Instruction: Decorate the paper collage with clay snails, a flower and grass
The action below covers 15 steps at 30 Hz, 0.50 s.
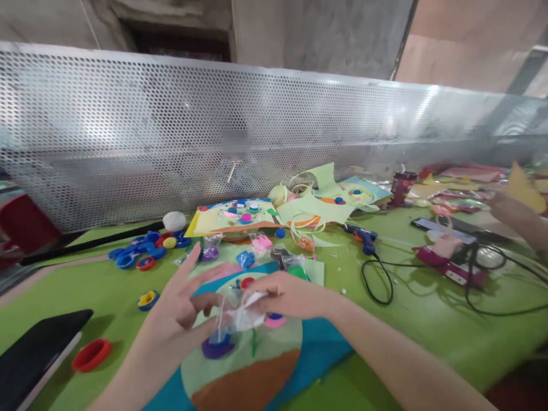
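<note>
My right hand (282,294) pinches a small clear plastic bag (248,314) with something white in it. The thumb and a bent finger of my left hand (182,305) meet the bag's clear edge, while other fingers stretch upward. Both hands are over a blue sheet (325,342) bearing a pale green round cutout with a brown lower part (252,379). On this picture I see a purple and blue piece (218,346), a thin green stem (254,342), a pink piece (274,321) and a red piece (247,282). My hands partly hide the picture.
Blue, red and yellow lids (145,245) lie left, near a red ring (92,355) and a black tablet-like object (43,354). Small bags of coloured clay (245,260) lie behind. A glue gun (363,237) and its cable are right. Another person's hand (514,214) shows far right.
</note>
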Each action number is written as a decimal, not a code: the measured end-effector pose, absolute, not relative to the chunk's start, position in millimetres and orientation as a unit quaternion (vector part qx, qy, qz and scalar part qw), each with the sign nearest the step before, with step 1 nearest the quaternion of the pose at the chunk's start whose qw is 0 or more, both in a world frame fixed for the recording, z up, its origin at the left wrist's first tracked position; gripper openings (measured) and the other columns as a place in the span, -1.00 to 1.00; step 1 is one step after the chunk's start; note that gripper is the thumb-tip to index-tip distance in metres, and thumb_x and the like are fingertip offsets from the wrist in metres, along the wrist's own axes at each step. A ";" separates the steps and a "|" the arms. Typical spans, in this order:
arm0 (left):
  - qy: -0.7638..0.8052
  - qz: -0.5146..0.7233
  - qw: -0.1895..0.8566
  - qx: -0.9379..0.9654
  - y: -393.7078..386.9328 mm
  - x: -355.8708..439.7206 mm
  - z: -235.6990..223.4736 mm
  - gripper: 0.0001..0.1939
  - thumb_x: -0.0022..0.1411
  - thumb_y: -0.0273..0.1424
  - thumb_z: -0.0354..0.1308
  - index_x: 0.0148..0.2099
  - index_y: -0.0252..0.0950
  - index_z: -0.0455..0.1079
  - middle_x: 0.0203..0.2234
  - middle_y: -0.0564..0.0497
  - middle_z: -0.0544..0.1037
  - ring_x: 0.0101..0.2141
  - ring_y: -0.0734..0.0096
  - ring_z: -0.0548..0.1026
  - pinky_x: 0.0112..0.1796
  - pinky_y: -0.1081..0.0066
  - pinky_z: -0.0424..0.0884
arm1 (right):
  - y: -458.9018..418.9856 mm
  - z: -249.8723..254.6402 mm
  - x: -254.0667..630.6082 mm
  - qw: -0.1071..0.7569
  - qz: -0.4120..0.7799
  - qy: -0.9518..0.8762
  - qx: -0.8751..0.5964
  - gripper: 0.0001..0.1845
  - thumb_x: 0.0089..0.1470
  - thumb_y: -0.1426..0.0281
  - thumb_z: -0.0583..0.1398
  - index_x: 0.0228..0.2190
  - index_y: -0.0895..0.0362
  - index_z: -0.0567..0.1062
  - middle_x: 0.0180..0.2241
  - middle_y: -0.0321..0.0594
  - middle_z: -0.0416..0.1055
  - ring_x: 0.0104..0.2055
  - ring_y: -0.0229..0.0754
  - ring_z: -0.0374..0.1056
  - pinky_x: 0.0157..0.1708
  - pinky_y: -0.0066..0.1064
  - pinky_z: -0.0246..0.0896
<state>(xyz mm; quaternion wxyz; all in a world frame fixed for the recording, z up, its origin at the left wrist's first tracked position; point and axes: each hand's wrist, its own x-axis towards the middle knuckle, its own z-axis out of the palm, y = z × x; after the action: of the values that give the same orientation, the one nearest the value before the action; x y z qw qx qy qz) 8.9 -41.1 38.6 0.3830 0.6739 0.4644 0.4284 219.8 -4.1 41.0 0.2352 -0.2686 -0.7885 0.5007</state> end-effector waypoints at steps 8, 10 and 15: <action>0.470 0.315 0.046 0.823 -37.4 13.5 37.6 -0.70 0.20 -0.10 0.04 -0.30 -0.20 0.43 0.15 0.06 0.26 0.26 0.05 -0.14 0.10 -0.05 0.13 | 13.9 27.9 223.9 0.220 0.602 -0.726 -0.247 -0.56 0.02 0.52 0.16 -0.02 0.07 0.36 -0.20 -0.25 0.43 -0.41 -0.37 0.40 -0.44 -0.60 0.26; 0.473 0.309 0.070 0.822 -37.0 16.8 35.7 -0.75 0.21 -0.16 0.06 -0.29 -0.22 0.41 0.17 0.04 0.25 0.23 0.08 0.00 0.04 0.08 0.28 | 16.2 25.0 223.0 0.226 0.622 -0.711 -0.239 -0.50 -0.05 0.53 0.22 -0.02 0.10 0.37 -0.25 -0.26 0.44 -0.35 -0.34 0.41 -0.36 -0.57 0.27; 0.498 0.365 0.129 0.776 -40.8 26.4 33.4 -0.71 0.16 -0.17 0.12 -0.12 -0.20 0.35 0.17 -0.04 0.25 -0.08 0.23 0.46 -0.22 0.35 0.48 | 18.9 21.7 221.3 0.241 0.635 -0.699 -0.224 -0.54 -0.11 0.50 0.26 -0.09 0.12 0.43 -0.38 -0.32 0.43 -0.37 -0.33 0.40 -0.32 -0.53 0.25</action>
<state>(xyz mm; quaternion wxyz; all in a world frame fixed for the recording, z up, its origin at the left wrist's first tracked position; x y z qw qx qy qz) 26.4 -40.8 33.4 0.1288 0.7757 0.4982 0.3654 221.3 18.9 21.7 0.2411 -0.2239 -0.6993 0.6346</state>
